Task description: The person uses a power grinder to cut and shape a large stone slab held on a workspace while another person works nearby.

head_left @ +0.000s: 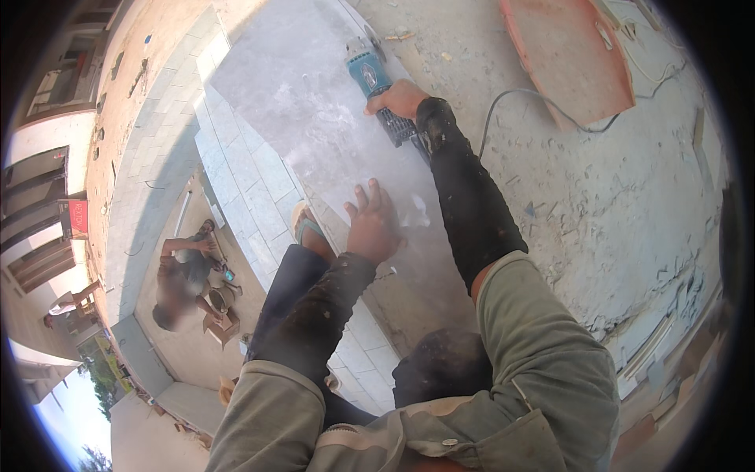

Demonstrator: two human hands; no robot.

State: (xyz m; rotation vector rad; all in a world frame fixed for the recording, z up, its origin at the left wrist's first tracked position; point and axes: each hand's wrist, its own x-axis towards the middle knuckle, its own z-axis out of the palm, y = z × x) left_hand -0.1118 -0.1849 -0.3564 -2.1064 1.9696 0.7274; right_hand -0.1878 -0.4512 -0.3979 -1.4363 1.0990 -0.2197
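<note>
My right hand (pixel 399 101) is wrapped round the body of a teal and black angle grinder (pixel 368 69). Its disc end rests at the right edge of a large grey slab (pixel 271 67), near the slab's far end. Fine pale dust covers the slab and hazes its surface. My left hand (pixel 373 223) lies flat on the slab's near part, fingers spread, holding no tool. Black sleeves cover both forearms. From near the grinder's side a grey cable (pixel 503 93) loops across the dusty ground to the right.
A worn reddish sheet (pixel 568 55) lies at the upper right. Grey paving tiles (pixel 236 165) run along the slab's left. Below them, a person (pixel 182 279) crouches beside a bucket (pixel 221 298). Rubble and broken strips (pixel 657 346) line the right side. My sandalled foot (pixel 309 228) stands by the slab.
</note>
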